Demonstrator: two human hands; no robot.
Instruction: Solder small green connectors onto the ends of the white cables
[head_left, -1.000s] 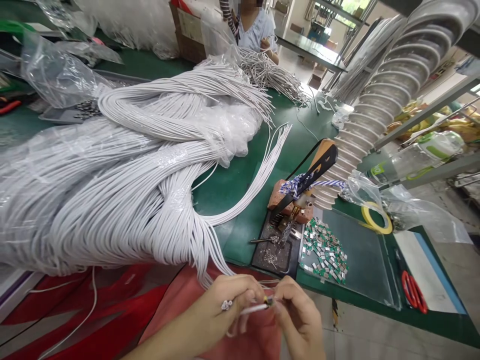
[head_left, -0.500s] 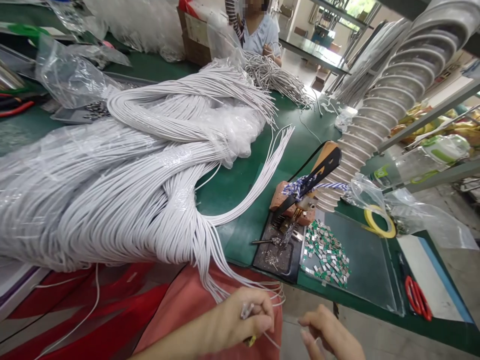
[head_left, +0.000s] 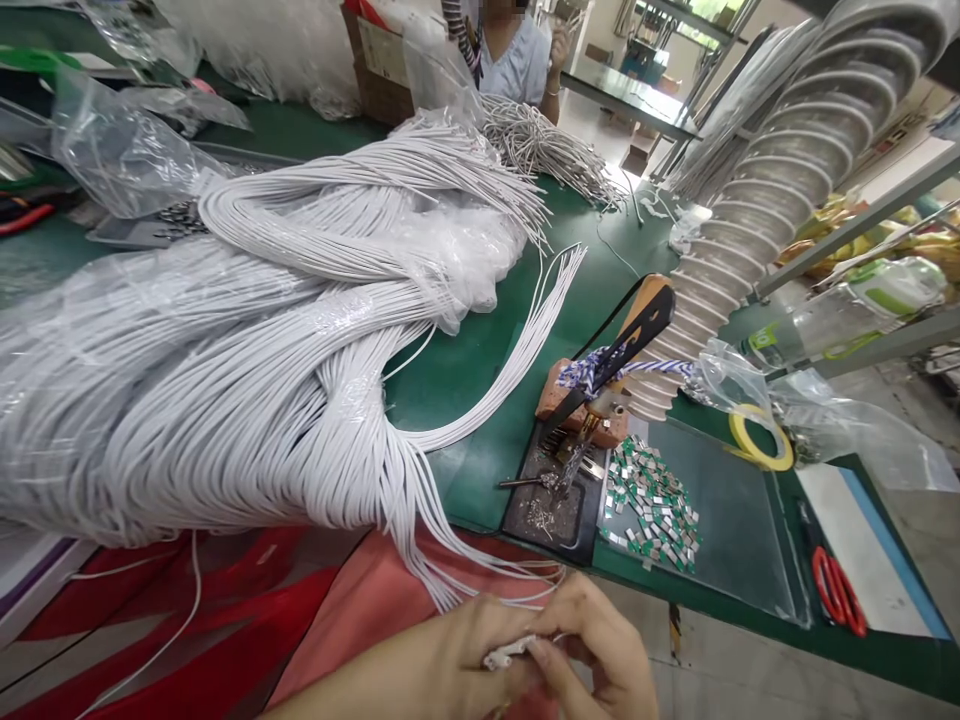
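Observation:
At the lower middle of the head view, my left hand (head_left: pixel 480 630) is closed around a few thin white cables, whose pale ends (head_left: pixel 508 653) stick out between the fingers. My right hand (head_left: pixel 596 640) meets it from the right, thumb and fingers pinched at those same cable ends. The palms and lower fingers are partly hidden. Just above my hands, loose ends of white cable (head_left: pixel 427 545) hang over the table edge from a large bundle of white cables (head_left: pixel 247 430). A small heap of green-and-silver connector boards (head_left: pixel 652 505) lies up and to the right.
A soldering stand with a brick (head_left: pixel 581 405) and black tray (head_left: pixel 544 515) sits under a ribbed duct hose (head_left: pixel 750 230). Red-handled scissors (head_left: pixel 836 590) and yellow tape (head_left: pixel 761 437) lie at the right. Across the table sits another person (head_left: pixel 514 65).
My right hand has moved left and closed on the cable ends at my left hand. The two hands were apart before. The other person's hand has risen.

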